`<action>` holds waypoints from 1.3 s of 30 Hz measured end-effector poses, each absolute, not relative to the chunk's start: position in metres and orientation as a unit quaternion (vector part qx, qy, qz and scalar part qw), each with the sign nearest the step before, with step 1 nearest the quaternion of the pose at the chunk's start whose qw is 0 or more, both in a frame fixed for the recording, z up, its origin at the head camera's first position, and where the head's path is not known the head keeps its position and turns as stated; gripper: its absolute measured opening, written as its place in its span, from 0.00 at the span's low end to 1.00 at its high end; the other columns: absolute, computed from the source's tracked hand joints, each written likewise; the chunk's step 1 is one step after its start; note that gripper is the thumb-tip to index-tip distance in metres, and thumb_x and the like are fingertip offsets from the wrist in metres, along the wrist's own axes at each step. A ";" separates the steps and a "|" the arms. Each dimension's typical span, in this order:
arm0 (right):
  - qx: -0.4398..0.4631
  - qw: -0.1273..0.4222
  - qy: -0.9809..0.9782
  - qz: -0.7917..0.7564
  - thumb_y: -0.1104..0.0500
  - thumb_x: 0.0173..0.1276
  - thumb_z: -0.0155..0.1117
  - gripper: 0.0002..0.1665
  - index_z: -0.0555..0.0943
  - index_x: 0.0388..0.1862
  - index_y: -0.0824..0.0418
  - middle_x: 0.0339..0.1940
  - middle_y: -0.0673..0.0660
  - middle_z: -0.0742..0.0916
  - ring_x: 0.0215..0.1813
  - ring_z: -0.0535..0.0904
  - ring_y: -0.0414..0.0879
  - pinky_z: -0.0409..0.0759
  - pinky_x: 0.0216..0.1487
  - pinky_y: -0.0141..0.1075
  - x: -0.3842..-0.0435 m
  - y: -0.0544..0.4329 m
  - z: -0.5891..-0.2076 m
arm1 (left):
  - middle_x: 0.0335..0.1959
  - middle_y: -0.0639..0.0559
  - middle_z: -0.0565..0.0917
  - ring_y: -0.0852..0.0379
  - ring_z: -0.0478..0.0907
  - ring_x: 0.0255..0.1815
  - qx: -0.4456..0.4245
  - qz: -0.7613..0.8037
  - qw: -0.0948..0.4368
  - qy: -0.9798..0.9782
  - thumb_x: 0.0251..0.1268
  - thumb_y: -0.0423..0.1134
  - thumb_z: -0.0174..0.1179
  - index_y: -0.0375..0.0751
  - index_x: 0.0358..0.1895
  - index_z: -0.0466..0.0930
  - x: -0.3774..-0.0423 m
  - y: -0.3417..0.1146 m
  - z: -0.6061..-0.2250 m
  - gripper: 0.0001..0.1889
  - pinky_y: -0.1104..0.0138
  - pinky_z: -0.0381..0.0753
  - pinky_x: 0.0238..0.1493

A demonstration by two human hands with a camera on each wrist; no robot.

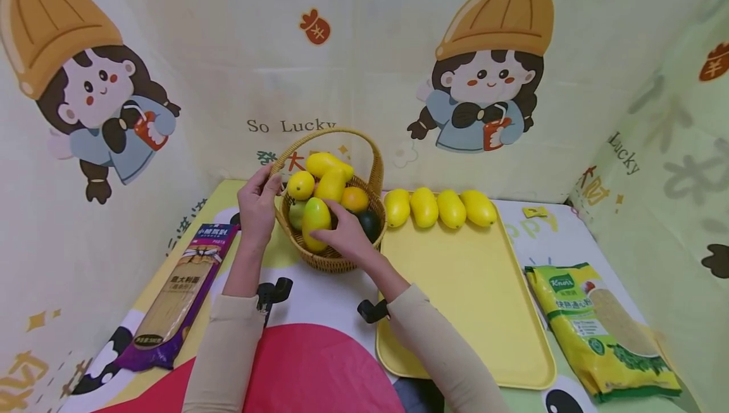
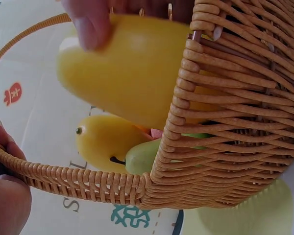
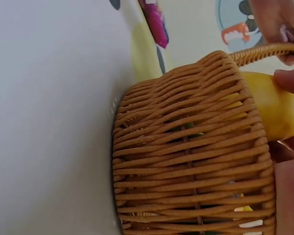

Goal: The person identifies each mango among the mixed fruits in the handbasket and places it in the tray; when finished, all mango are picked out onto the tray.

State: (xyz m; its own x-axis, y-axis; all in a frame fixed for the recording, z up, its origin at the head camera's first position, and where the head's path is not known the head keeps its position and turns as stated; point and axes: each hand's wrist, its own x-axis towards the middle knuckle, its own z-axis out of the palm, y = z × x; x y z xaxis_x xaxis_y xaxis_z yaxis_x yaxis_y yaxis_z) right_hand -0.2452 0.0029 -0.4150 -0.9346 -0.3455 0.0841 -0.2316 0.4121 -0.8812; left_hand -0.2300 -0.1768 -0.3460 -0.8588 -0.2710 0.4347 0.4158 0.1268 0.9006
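Observation:
A woven wicker basket (image 1: pixel 328 265) full of fruit stands at the back of the table. My left hand (image 1: pixel 257 203) grips the basket's handle (image 2: pixel 83 188) on its left side. With thumb and fingers, my right hand (image 1: pixel 348 234) holds a yellow-green mango (image 1: pixel 315 220) at the basket's front rim; in the left wrist view the mango (image 2: pixel 127 68) juts past the rim. Around it in the basket lie more yellow mangoes (image 1: pixel 331 186), a lemon-like yellow fruit (image 1: pixel 300 185), an orange (image 1: pixel 355 199), a green pear (image 2: pixel 141 156) and a dark fruit (image 1: pixel 370 226).
Right of the basket lies a yellow tray (image 1: pixel 455 293), with several yellow mangoes (image 1: pixel 424 207) lined along its back edge. A pasta pack (image 1: pixel 182 293) lies at the left, and a yellow-green Knorr bag (image 1: pixel 604 331) at the right. Printed cloth (image 1: pixel 376 84) hangs behind.

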 end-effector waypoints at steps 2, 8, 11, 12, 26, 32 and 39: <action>-0.164 0.053 0.833 -0.526 0.43 0.60 0.69 0.45 0.64 0.75 0.45 0.65 0.50 0.78 0.58 0.76 0.46 0.78 0.62 0.45 -0.244 0.008 -0.414 | 0.30 0.59 0.76 0.62 0.71 0.34 -0.052 -0.660 0.258 -0.704 0.76 0.39 0.54 0.33 0.61 0.78 -0.230 -0.176 -0.346 0.18 0.76 0.74 0.38; -0.155 0.040 0.805 -0.571 0.44 0.61 0.70 0.43 0.67 0.73 0.46 0.63 0.51 0.79 0.59 0.76 0.47 0.79 0.61 0.45 -0.238 0.025 -0.410 | 0.31 0.55 0.77 0.63 0.72 0.34 -0.045 -0.661 0.257 -0.704 0.75 0.39 0.54 0.32 0.63 0.77 -0.232 -0.176 -0.347 0.19 0.76 0.75 0.38; -0.151 0.035 0.780 -0.607 0.45 0.62 0.71 0.40 0.68 0.72 0.45 0.63 0.51 0.79 0.60 0.76 0.47 0.78 0.62 0.45 -0.235 0.035 -0.410 | 0.31 0.55 0.77 0.62 0.72 0.34 -0.042 -0.664 0.264 -0.699 0.75 0.37 0.54 0.30 0.62 0.77 -0.233 -0.177 -0.347 0.19 0.76 0.75 0.38; -0.153 0.034 0.769 -0.620 0.47 0.62 0.71 0.40 0.68 0.72 0.46 0.64 0.51 0.78 0.60 0.76 0.48 0.77 0.62 0.45 -0.235 0.038 -0.410 | 0.31 0.55 0.77 0.62 0.72 0.33 -0.041 -0.664 0.266 -0.698 0.75 0.37 0.54 0.30 0.62 0.77 -0.232 -0.177 -0.347 0.19 0.77 0.75 0.38; -0.146 -0.007 0.735 -0.663 0.51 0.66 0.68 0.38 0.66 0.74 0.50 0.67 0.54 0.76 0.67 0.74 0.51 0.74 0.69 0.48 -0.226 0.098 -0.409 | 0.32 0.57 0.77 0.62 0.72 0.34 -0.051 -0.663 0.269 -0.696 0.75 0.40 0.55 0.37 0.62 0.79 -0.253 -0.183 -0.367 0.18 0.75 0.76 0.38; -0.101 -0.015 0.779 -0.619 0.45 0.65 0.69 0.40 0.67 0.73 0.48 0.63 0.54 0.77 0.63 0.74 0.53 0.79 0.61 0.47 -0.224 0.119 -0.409 | 0.33 0.56 0.77 0.63 0.72 0.34 -0.046 -0.661 0.270 -0.699 0.75 0.40 0.54 0.36 0.63 0.78 -0.256 -0.185 -0.371 0.19 0.77 0.75 0.37; -0.057 -0.007 0.860 -0.507 0.38 0.61 0.70 0.47 0.66 0.75 0.54 0.60 0.58 0.80 0.60 0.75 0.54 0.79 0.59 0.48 -0.224 0.144 -0.418 | 0.32 0.60 0.78 0.63 0.72 0.35 -0.047 -0.657 0.274 -0.701 0.75 0.43 0.55 0.38 0.62 0.79 -0.254 -0.185 -0.371 0.19 0.75 0.76 0.38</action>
State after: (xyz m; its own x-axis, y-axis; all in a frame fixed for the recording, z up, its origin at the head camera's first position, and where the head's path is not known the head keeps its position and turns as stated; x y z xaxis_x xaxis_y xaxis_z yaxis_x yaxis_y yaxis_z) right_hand -0.2244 0.1437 -0.4183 -0.9934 -0.0911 0.0691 -0.1045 0.4794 -0.8714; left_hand -0.2543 -0.1849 -0.3706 -0.8450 -0.2940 0.4466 0.4267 0.1327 0.8946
